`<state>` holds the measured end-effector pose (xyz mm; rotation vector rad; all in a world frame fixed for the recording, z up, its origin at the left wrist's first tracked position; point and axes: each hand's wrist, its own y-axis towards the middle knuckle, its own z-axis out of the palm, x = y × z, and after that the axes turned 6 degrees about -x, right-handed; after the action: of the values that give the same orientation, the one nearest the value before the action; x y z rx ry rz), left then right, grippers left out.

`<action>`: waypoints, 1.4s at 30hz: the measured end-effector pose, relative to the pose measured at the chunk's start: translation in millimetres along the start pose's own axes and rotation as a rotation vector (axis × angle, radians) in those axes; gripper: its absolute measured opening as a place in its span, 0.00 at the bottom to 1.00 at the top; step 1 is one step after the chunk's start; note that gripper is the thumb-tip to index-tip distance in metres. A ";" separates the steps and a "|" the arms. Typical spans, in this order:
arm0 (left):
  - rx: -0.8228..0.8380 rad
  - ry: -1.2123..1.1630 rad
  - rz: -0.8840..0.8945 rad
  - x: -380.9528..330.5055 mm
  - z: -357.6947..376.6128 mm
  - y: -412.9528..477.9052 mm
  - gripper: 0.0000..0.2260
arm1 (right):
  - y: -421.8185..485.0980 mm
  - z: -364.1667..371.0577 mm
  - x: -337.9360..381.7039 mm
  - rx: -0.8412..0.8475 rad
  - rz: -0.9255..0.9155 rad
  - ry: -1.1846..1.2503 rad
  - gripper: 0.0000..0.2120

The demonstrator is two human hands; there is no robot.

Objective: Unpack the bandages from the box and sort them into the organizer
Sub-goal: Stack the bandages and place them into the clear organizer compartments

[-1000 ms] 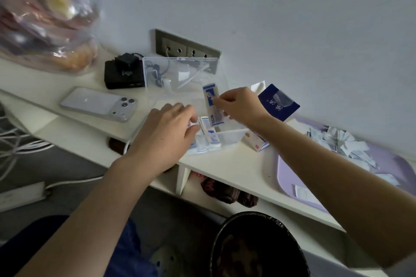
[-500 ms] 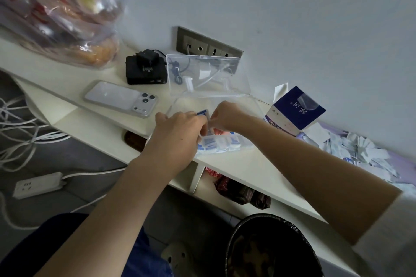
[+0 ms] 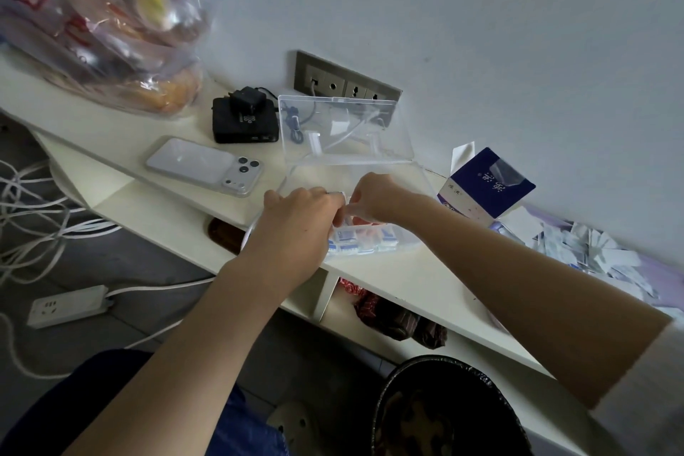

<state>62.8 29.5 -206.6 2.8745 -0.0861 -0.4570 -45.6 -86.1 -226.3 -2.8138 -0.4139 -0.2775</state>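
**Both hands met over the organizer's front row**

White shelf [image 3: 388, 281] set along a pale wall serves as the work surface. At its near edge the left hand [image 3: 296, 222] is laid knuckles-up over the organizer [image 3: 407, 239], fingers curled down into the near-left compartments; the fingertips are hidden, so what is gripped, if anything, cannot be told. The right hand [image 3: 381, 200] is brought in from the other side, wrist bent, fingers drawn narrow and aimed down beside the left knuckles. A pinch is suggested, but whether a strip lies in it cannot be told.

Wrapped bandages [image 3: 355, 244] are stood on edge in the front row, just beside both hands. They are judged light, thin and limp, with slick wrappers; each is best taken by the top edge between thumb and forefinger and slid down straight, lest it buckle. The organizer looks light enough to skid, so it should be steadied.

Behind the hands the clear lid [image 3: 344, 130] is propped open. Further right the blue box [image 3: 485, 189] is stood open, with a loose pile [image 3: 592, 248] of white strips on a lilac tray [image 3: 659, 270].
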 end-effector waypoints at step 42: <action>0.082 0.075 0.415 -182.2 69.5 18.1 0.08 | -172.1 9.4 -286.2 -0.439 -0.132 -0.329 0.16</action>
<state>-132.4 13.9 -212.2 2.8367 -0.6861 -0.2679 -366.2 2.7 -257.7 -3.2799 -0.6850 0.0860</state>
